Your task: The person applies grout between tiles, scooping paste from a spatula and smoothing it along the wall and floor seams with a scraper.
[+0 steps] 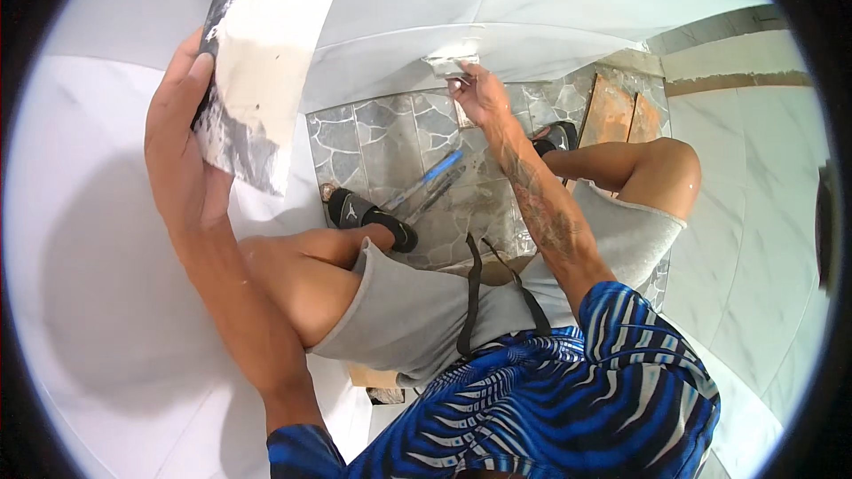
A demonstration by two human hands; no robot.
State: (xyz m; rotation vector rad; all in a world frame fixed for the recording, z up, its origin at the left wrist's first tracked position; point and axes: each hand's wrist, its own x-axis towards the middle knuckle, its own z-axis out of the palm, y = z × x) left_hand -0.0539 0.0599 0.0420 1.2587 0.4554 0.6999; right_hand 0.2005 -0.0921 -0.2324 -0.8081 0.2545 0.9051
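Upright at the upper left, a dark board (257,53) smeared with white and cream paste is gripped by my left hand (182,115), my thumb along its edge. Near the bottom of the marbled wall (541,0), my right hand (479,98) is closed on a small scraper (451,66), its blade covered in white paste and lying against or just off the tiles. A small white patch shows on the wall around the blade.
My bent legs straddle the stone-patterned floor (351,129), where a blue-handled tool (442,166) and a dark bar (437,191) lie between my feet. Brown planks (608,105) lie at the right beside the wall. Marbled tile walls (737,204) enclose both sides.
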